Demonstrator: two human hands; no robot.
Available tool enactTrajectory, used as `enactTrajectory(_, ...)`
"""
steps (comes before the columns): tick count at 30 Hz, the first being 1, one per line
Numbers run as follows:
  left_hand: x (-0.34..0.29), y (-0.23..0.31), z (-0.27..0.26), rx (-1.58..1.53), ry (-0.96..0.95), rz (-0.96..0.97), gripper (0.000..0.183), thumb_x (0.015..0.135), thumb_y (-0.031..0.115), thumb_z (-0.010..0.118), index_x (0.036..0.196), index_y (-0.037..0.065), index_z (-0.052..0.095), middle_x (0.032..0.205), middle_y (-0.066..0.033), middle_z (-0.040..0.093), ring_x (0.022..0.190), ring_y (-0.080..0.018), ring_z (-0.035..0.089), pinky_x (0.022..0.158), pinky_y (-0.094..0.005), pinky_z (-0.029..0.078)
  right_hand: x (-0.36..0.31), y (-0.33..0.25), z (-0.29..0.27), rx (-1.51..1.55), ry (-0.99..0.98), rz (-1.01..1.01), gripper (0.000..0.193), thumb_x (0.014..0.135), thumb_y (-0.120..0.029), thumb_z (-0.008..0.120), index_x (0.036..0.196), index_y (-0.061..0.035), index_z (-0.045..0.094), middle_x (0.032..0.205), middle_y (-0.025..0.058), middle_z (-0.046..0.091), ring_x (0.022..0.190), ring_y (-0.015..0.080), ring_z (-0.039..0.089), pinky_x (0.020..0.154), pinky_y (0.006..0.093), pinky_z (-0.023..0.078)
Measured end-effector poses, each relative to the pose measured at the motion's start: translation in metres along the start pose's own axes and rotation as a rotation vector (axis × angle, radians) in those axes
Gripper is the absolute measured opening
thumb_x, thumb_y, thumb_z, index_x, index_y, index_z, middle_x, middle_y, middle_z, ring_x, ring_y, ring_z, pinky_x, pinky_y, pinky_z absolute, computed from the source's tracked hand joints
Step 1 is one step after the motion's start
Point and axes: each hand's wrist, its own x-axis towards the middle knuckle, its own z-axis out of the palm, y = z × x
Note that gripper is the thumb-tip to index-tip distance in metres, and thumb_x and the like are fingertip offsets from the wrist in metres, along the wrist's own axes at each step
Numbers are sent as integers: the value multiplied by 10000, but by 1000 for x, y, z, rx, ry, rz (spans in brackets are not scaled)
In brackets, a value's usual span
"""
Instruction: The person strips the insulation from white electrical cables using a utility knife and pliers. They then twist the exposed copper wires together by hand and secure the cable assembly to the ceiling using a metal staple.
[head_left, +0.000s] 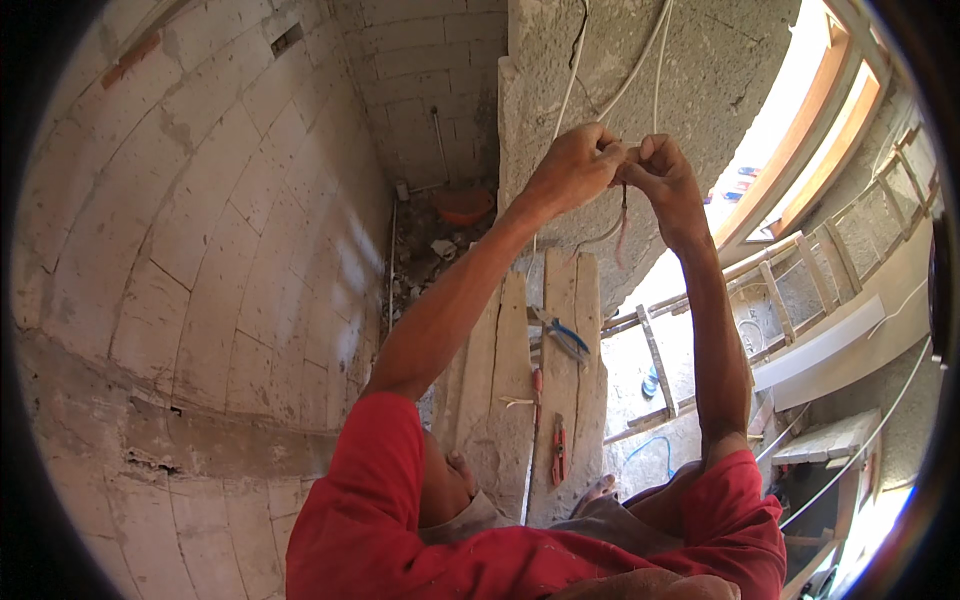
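Observation:
My left hand (pixel 578 168) and my right hand (pixel 668 190) meet in front of the rough concrete wall, fingertips close together. Both are closed in a pinch on thin electrical wire; the exact spot they grip is hidden by the fingers. Below them dangles a dark strand of wire (pixel 624 205) with a paler, pinkish end. White cables (pixel 645 62) run down the wall from above toward my hands. On the planks under my arms lie blue-handled pliers (pixel 566 338), a red utility knife (pixel 560 452) and a slim red-handled tool (pixel 537 383).
I am on wooden planks (pixel 485 400), bare feet on them. A block wall (pixel 210 250) stands left; an orange basin (pixel 464 206) sits among rubble below. To the right are a wooden ladder (pixel 775 298), a wooden window frame (pixel 800 150) and a small bench (pixel 828 440).

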Motion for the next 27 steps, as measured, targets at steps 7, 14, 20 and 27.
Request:
enactTrajectory(7, -4, -1, 5, 22, 103, 19, 309, 1007, 252, 647, 1040, -53, 681, 867, -128, 725, 761, -175, 724, 706, -318, 601, -4, 13, 6, -100, 22, -3, 131, 954, -63, 673, 931, -33, 547, 909, 105, 698, 894, 168, 701, 817, 300, 551)
enactTrajectory(14, -4, 1, 3, -131, 140, -78, 276, 989, 209, 656, 1016, -63, 697, 859, -126, 729, 740, -174, 723, 678, -302, 603, -5, 13, 15, -231, 139, -6, 159, 951, -103, 688, 876, -37, 564, 891, 102, 741, 817, 129, 694, 718, 273, 522)
enactTrajectory(20, -1, -4, 2, -223, 129, -111, 298, 1000, 233, 653, 1025, -62, 690, 857, -120, 717, 752, -175, 719, 697, -300, 611, -4, 17, 10, -401, 93, -122, 167, 941, -93, 692, 889, -17, 553, 942, 110, 735, 867, 146, 695, 759, 306, 535)
enactTrajectory(27, 5, -22, -20, -391, 5, -157, 288, 1030, 251, 627, 1055, -33, 673, 956, -106, 702, 908, -174, 713, 815, -324, 624, -2, -1, 3, -374, 144, -166, 177, 954, -115, 702, 1053, -14, 595, 991, 79, 692, 956, 174, 681, 867, 333, 539)
